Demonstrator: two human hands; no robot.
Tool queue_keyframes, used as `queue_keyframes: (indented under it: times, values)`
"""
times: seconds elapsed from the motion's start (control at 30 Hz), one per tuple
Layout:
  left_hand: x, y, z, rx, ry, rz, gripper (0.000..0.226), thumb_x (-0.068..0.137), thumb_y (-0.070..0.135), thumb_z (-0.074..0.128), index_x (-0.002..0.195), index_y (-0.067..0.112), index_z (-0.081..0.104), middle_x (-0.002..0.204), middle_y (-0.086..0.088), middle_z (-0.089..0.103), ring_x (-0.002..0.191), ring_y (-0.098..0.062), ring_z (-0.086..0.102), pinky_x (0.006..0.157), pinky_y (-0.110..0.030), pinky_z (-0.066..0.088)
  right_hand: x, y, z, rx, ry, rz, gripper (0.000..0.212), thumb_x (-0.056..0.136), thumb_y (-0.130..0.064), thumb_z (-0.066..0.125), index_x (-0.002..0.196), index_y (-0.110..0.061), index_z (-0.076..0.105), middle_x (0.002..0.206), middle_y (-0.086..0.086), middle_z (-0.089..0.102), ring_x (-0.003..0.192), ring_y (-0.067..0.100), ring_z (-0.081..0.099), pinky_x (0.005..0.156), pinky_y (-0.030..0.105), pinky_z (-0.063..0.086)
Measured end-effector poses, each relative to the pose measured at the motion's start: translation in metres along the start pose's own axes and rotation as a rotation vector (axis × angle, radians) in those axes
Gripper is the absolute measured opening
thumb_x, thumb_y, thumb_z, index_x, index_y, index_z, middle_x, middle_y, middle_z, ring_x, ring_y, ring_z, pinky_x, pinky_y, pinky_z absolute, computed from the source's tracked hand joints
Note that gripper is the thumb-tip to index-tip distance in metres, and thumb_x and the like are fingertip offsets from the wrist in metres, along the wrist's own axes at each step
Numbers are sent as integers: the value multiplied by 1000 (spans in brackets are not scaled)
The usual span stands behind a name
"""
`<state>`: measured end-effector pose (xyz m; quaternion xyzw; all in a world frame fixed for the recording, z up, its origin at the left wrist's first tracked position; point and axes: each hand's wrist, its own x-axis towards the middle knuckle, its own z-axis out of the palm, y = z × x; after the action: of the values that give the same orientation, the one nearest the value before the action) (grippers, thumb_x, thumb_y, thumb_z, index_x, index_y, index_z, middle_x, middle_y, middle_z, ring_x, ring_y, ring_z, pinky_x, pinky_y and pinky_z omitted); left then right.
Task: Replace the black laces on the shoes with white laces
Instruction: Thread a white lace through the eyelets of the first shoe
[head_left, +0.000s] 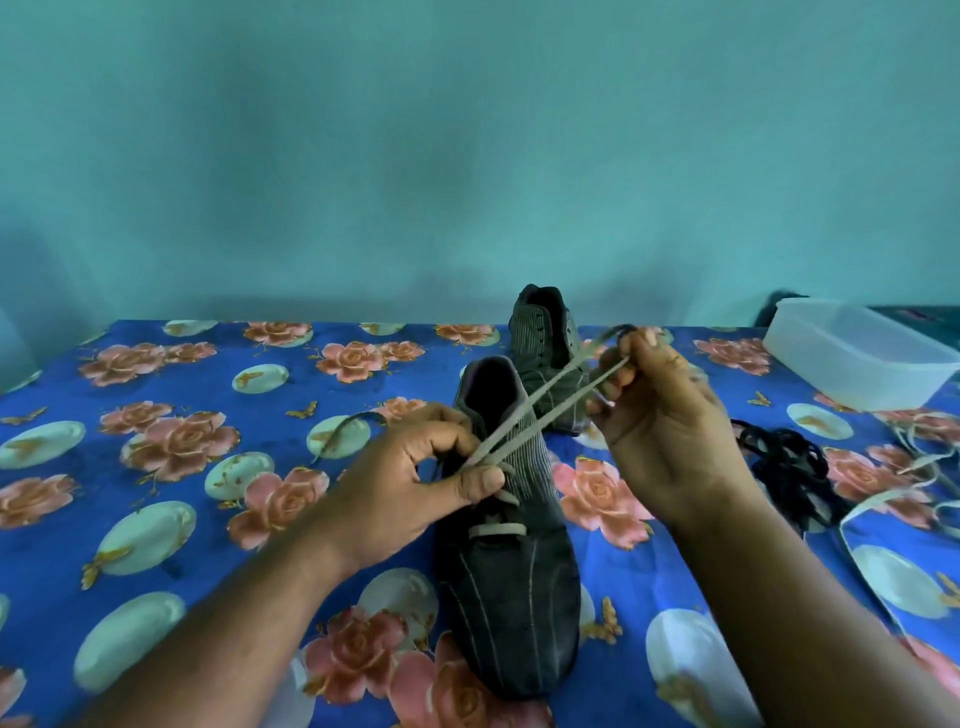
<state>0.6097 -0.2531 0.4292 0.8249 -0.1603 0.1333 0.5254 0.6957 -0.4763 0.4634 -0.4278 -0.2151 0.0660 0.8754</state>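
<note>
A dark grey shoe lies in the middle of the flowered cloth, toe toward me, with a white lace threaded through its lower eyelets. My left hand pinches the lace at the eyelets on the shoe's tongue. My right hand grips a loop of the same lace, stretched taut up and to the right. A second dark shoe stands behind, its eyelets showing no lace. Black laces lie heaped to the right of my right wrist.
A translucent plastic box sits at the far right. Another white lace lies loose on the blue flowered cloth near the right edge. A teal wall stands behind the surface.
</note>
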Motion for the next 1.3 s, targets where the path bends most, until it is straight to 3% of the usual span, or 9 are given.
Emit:
queue_keyframes:
  times: [0.17, 0.3, 0.47, 0.67, 0.77, 0.83, 1.1, 1.2, 1.3]
  values:
    - [0, -1, 0, -23, -24, 12, 29, 85, 55, 70, 77, 27, 69, 89, 7, 54, 94, -19, 53, 91, -38, 43, 18, -25, -49, -121, 404, 122, 22, 96, -37, 62, 80, -22, 61, 67, -6, 50, 57, 11, 40, 54, 25, 38]
    - [2, -1, 0, -45, -6, 50, 28, 87, 57, 69, 74, 32, 66, 84, 9, 52, 87, -16, 51, 85, -27, 40, 18, -34, -70, -336, 475, 194, 25, 101, -36, 62, 82, -20, 62, 70, -5, 57, 59, 13, 41, 56, 28, 40]
    - [4, -2, 3, -20, 38, 60, 30, 89, 56, 66, 81, 28, 73, 84, 7, 59, 88, -17, 55, 87, -23, 42, 1, -20, -26, -758, 88, 6, 38, 94, -51, 58, 90, -15, 72, 74, -4, 64, 65, 13, 52, 65, 25, 44]
    - [2, 1, -2, -10, 36, 9, 28, 87, 57, 64, 93, 33, 76, 95, 1, 68, 106, -20, 60, 96, -34, 46, -13, 12, 1, -1178, -510, -207, 12, 95, -34, 67, 94, -25, 76, 87, -16, 70, 87, 9, 64, 77, 16, 44]
    - [0, 3, -9, -1, 41, 11, 33, 88, 62, 65, 97, 32, 77, 99, -2, 72, 107, -24, 64, 105, -50, 43, -15, 13, 3, -1143, -509, -166, 11, 92, -30, 74, 84, -36, 70, 79, -18, 66, 80, 9, 61, 73, 18, 44]
    - [0, 7, -14, 6, 47, -19, 26, 88, 58, 69, 96, 33, 77, 97, 1, 74, 101, -24, 66, 96, -54, 50, -16, 9, 3, -1078, -508, -99, 12, 91, -28, 76, 79, -27, 71, 76, -8, 66, 71, 4, 57, 67, 20, 43]
    - [-7, 3, -32, -6, 42, -170, 24, 82, 33, 76, 90, 10, 73, 71, 18, 65, 81, 13, 60, 78, -31, 48, -18, -1, 3, -960, -432, -40, 20, 88, -30, 73, 78, -13, 68, 62, 0, 62, 53, 8, 52, 53, 23, 43]
    - [-6, 1, -28, 69, 25, -135, 34, 85, 54, 77, 97, 23, 72, 83, 5, 69, 78, -7, 61, 77, -45, 55, -21, -1, 4, -1019, -431, -4, 20, 94, -30, 71, 79, -18, 68, 59, 13, 61, 34, 22, 52, 37, 35, 42]
    - [-4, -5, -22, 171, 1, -77, 36, 80, 60, 75, 103, 33, 69, 88, 0, 66, 79, -29, 62, 78, -53, 54, -19, 1, 2, -1063, -362, -59, 21, 92, -40, 70, 79, -24, 69, 63, 11, 64, 44, 32, 61, 43, 52, 49]
